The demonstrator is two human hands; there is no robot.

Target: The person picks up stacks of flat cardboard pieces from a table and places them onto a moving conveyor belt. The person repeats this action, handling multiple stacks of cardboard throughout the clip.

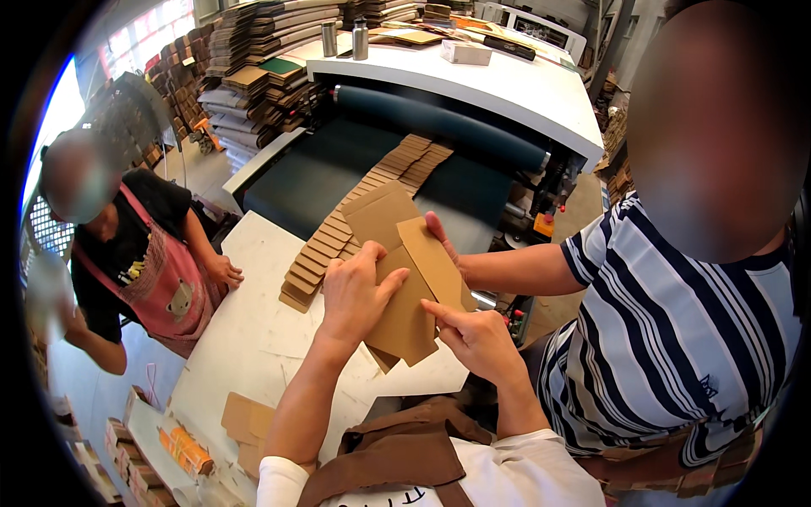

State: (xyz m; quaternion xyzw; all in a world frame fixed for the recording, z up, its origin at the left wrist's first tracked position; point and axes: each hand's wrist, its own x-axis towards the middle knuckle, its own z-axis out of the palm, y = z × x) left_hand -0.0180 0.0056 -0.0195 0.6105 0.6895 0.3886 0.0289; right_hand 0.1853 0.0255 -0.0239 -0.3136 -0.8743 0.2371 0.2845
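Several flat brown cardboard pieces (397, 311), cut with folds and flaps, are held up at a tilt above the table. My left hand (351, 291) is closed on their left side, with thumb and index finger over the face. From the right, my right hand (481, 338) has its index finger laid on the lower right part. The thumb is bent near the cardboard's edge and the other fingers are curled. The hand of a person (443, 238) in a striped shirt grips the far right edge of the cardboard, beside a folded-up flap (435, 262).
A white table (253, 287) lies below. An overlapping row of cardboard pieces (351, 221) runs from a machine's dark belt (296, 173) onto it. Another person in a pink apron (169, 279) stands left. Cardboard stacks (253, 68) rise behind; two metal bottles (361, 39) stand on the machine.
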